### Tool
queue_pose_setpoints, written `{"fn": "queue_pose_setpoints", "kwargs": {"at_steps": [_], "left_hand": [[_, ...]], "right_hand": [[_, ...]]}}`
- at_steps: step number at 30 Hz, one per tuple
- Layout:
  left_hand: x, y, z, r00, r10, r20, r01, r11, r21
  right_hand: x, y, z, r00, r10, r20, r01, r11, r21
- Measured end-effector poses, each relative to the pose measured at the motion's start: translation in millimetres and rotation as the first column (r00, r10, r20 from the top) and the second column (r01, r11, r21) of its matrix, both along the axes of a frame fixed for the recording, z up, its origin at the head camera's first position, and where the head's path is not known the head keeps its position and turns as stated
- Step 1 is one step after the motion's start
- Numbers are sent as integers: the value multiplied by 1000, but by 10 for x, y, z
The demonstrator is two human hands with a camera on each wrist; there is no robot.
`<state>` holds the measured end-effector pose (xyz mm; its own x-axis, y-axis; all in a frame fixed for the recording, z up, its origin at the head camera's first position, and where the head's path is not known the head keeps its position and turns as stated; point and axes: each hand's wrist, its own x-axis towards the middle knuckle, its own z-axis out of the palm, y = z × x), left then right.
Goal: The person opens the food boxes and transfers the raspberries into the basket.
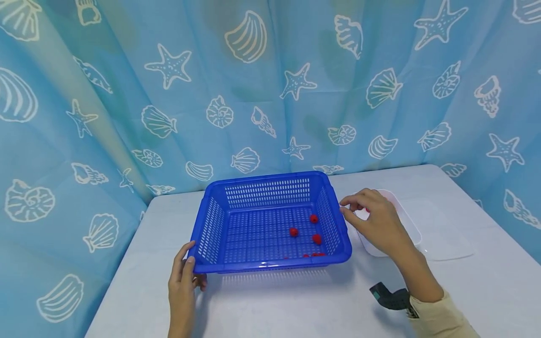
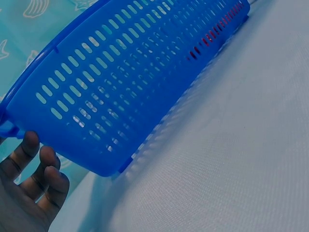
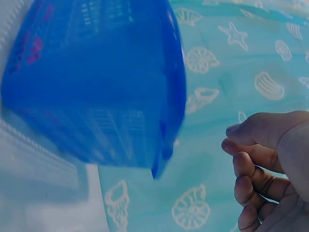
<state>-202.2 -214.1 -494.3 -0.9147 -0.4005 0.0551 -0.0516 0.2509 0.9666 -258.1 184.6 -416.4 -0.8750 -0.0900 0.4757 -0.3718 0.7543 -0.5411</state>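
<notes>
A blue plastic basket [image 1: 270, 266] with slotted walls stands on the table, with several small red balls in it, one red ball [image 1: 293, 232] near the middle of its floor. The basket's front left corner is held by my left hand [image 1: 182, 281], thumb on top of the rim and fingers below. In the left wrist view those fingers [image 2: 55, 186] show curled beneath the rim. Just off the right rim, my right hand [image 1: 378, 223] has its fingers bent loosely, with nothing between them. The right wrist view shows a gap between this hand [image 3: 275, 169] and the basket [image 3: 111, 87].
Partly behind my right hand sits a white tub [image 1: 412, 225] with something pink or red inside. A clear lid [image 1: 448, 234] lies to its right. The white-covered table [image 1: 270, 310] meets a blue shell-patterned curtain [image 1: 262, 84] at the back.
</notes>
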Motion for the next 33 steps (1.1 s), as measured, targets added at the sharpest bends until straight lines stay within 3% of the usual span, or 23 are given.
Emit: {"fn": "queue_pose_setpoints", "kwargs": {"at_steps": [11, 24, 33], "left_hand": [[3, -6, -19, 1000, 9, -4, -9, 1000, -7], [23, 0, -56, 1000, 11, 13, -11, 1000, -9], [14, -15, -19, 1000, 5, 11, -5, 1000, 2]], "right_hand": [[-127, 252, -38, 996, -63, -60, 63, 998, -9], [-395, 486, -254, 987, -146, 69, 141, 987, 80], [-534, 611, -401, 966, -193, 171, 164, 972, 170]]}}
